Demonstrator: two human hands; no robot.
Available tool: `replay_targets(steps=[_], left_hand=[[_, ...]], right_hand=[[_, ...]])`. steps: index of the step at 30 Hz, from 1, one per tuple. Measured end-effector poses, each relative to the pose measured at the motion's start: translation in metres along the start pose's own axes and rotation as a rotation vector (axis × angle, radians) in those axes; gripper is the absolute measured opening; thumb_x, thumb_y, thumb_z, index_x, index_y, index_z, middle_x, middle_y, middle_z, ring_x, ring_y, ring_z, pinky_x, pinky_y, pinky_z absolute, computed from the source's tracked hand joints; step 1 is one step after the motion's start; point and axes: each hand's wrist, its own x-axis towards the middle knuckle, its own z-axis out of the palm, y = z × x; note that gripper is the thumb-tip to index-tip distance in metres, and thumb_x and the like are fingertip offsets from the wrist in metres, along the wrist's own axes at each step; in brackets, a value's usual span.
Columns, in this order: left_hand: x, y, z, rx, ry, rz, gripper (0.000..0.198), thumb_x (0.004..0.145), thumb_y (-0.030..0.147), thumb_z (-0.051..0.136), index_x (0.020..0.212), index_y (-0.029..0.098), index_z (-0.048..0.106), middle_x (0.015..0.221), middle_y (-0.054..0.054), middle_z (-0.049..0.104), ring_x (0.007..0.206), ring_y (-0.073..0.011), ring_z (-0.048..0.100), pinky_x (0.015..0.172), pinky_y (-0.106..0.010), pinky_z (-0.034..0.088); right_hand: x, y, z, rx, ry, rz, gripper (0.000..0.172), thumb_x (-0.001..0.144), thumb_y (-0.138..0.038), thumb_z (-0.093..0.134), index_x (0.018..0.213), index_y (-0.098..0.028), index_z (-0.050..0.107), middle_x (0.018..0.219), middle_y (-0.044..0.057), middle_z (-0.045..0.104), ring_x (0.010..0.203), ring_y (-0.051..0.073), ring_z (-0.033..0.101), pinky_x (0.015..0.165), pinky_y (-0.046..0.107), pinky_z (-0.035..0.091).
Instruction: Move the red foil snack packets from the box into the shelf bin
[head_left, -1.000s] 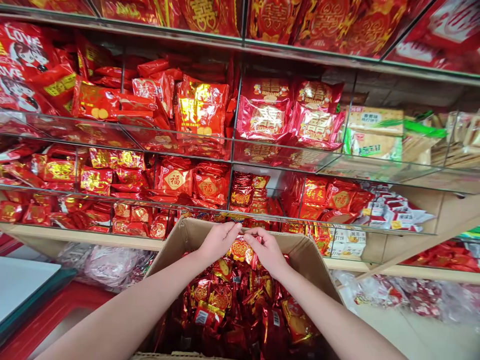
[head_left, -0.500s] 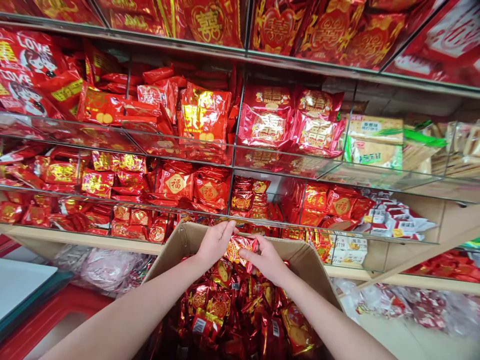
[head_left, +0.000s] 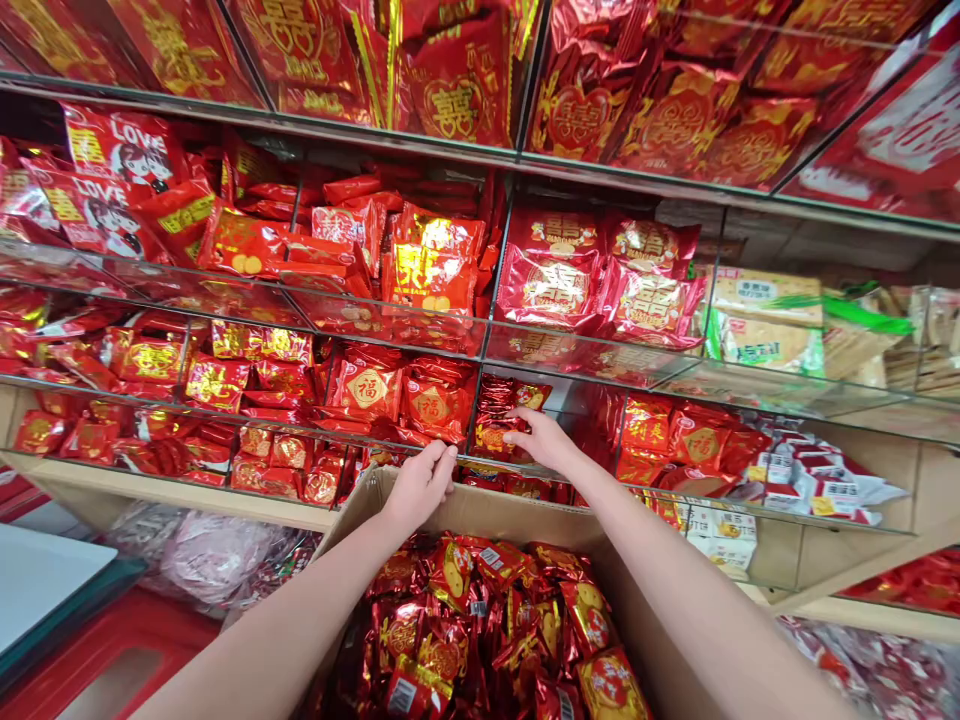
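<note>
Left hand [head_left: 421, 487]'s by the carton [head_left: 495, 508]'s far edge, right hand [head_left: 546, 441]'s at shelved snack packets [head_left: 492, 439]; can't tell either grip. I'd go easy, lining them up neatly.

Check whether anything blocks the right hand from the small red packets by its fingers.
Nothing visible: the right hand is right at the packets. The clear front strip shows below its fingers, not between them and the packets.

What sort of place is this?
Likely a snack shop: divided shelves display red double-happiness packets and cracker packs, with a cardboard box of loose red biscuit packets in front.
</note>
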Motion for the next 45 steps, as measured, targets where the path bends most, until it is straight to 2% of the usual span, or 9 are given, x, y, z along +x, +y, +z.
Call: replay_targets(steps=[7, 10, 20, 26, 29, 32, 38, 42, 45], left_hand=[[0.001, -0.002, -0.001, 0.023, -0.004, 0.033, 0.03, 0.081, 0.042, 0.031, 0.063, 0.021, 0.04, 0.046, 0.006, 0.052, 0.038, -0.0086, 0.049, 0.045, -0.02, 0.037], [0.002, -0.003, 0.0, 0.037, 0.004, 0.031, 0.029, 0.081, 0.042, 0.031, 0.062, 0.021, 0.038, 0.045, 0.007, 0.051, 0.038, -0.0084, 0.048, 0.046, -0.019, 0.037], [0.004, -0.005, 0.003, 0.074, 0.003, 0.036, 0.029, 0.081, 0.039, 0.031, 0.06, 0.021, 0.036, 0.046, 0.006, 0.052, 0.041, -0.008, 0.048, 0.047, -0.019, 0.038], [0.004, -0.006, 0.001, 0.037, -0.034, 0.063, 0.029, 0.082, 0.041, 0.031, 0.063, 0.02, 0.038, 0.047, 0.006, 0.051, 0.038, -0.0068, 0.047, 0.046, -0.018, 0.039], [0.004, -0.008, 0.002, 0.022, -0.038, 0.067, 0.028, 0.082, 0.042, 0.031, 0.066, 0.02, 0.041, 0.048, 0.006, 0.052, 0.039, -0.0064, 0.048, 0.047, -0.018, 0.039], [0.004, -0.009, 0.004, 0.019, -0.043, 0.069, 0.028, 0.082, 0.042, 0.031, 0.069, 0.02, 0.042, 0.048, 0.006, 0.052, 0.04, -0.0064, 0.048, 0.047, -0.018, 0.039], [0.002, -0.008, 0.005, 0.051, -0.035, 0.095, 0.028, 0.082, 0.041, 0.031, 0.065, 0.02, 0.038, 0.049, 0.006, 0.053, 0.04, -0.0066, 0.048, 0.049, -0.018, 0.039], [0.001, -0.008, 0.004, 0.067, -0.036, 0.107, 0.027, 0.082, 0.04, 0.031, 0.066, 0.02, 0.038, 0.05, 0.006, 0.053, 0.041, -0.0065, 0.048, 0.05, -0.018, 0.039], [0.0, -0.008, 0.003, 0.099, -0.038, 0.122, 0.026, 0.081, 0.04, 0.034, 0.066, 0.019, 0.041, 0.05, 0.006, 0.053, 0.043, -0.007, 0.048, 0.05, -0.018, 0.038]], right_hand=[[0.012, 0.003, 0.021, -0.18, 0.087, 0.26, 0.057, 0.058, -0.032, 0.066, 0.105, -0.009, 0.041, 0.1, 0.019, 0.053, 0.087, 0.027, 0.056, 0.07, 0.035, 0.042], [0.015, 0.006, 0.022, -0.135, 0.015, 0.317, 0.072, 0.054, -0.039, 0.068, 0.111, -0.01, 0.034, 0.099, 0.018, 0.055, 0.087, 0.027, 0.056, 0.07, 0.034, 0.043], [0.022, 0.014, 0.032, 0.049, -0.059, 0.308, 0.073, 0.05, -0.049, 0.066, 0.107, -0.012, 0.039, 0.095, 0.013, 0.058, 0.085, 0.024, 0.057, 0.069, 0.033, 0.044], [0.017, 0.012, 0.023, -0.066, -0.031, 0.327, 0.076, 0.053, -0.054, 0.062, 0.111, -0.011, 0.038, 0.097, 0.015, 0.057, 0.089, 0.026, 0.055, 0.072, 0.035, 0.042], [0.007, 0.0, 0.007, -0.101, 0.213, 0.188, 0.055, 0.07, -0.052, 0.049, 0.106, -0.011, 0.044, 0.097, 0.015, 0.055, 0.091, 0.024, 0.052, 0.075, 0.035, 0.04], [-0.023, -0.023, -0.006, -0.076, 0.351, -0.149, 0.03, 0.083, -0.038, 0.034, 0.093, -0.015, 0.051, 0.091, 0.009, 0.055, 0.086, 0.017, 0.051, 0.078, 0.03, 0.038], [-0.113, -0.035, 0.028, -0.323, -0.358, -0.461, 0.024, 0.08, -0.038, 0.043, 0.083, -0.018, 0.057, 0.078, 0.005, 0.057, 0.076, 0.016, 0.05, 0.07, 0.028, 0.038], [-0.129, -0.008, 0.063, -0.396, -0.457, -0.354, 0.029, 0.07, -0.035, 0.057, 0.09, -0.015, 0.057, 0.086, 0.009, 0.059, 0.084, 0.021, 0.051, 0.074, 0.032, 0.038], [-0.121, 0.004, 0.063, -0.2, -0.356, -0.259, 0.02, 0.078, -0.029, 0.047, 0.089, -0.016, 0.058, 0.088, 0.008, 0.061, 0.086, 0.019, 0.053, 0.077, 0.031, 0.038]])
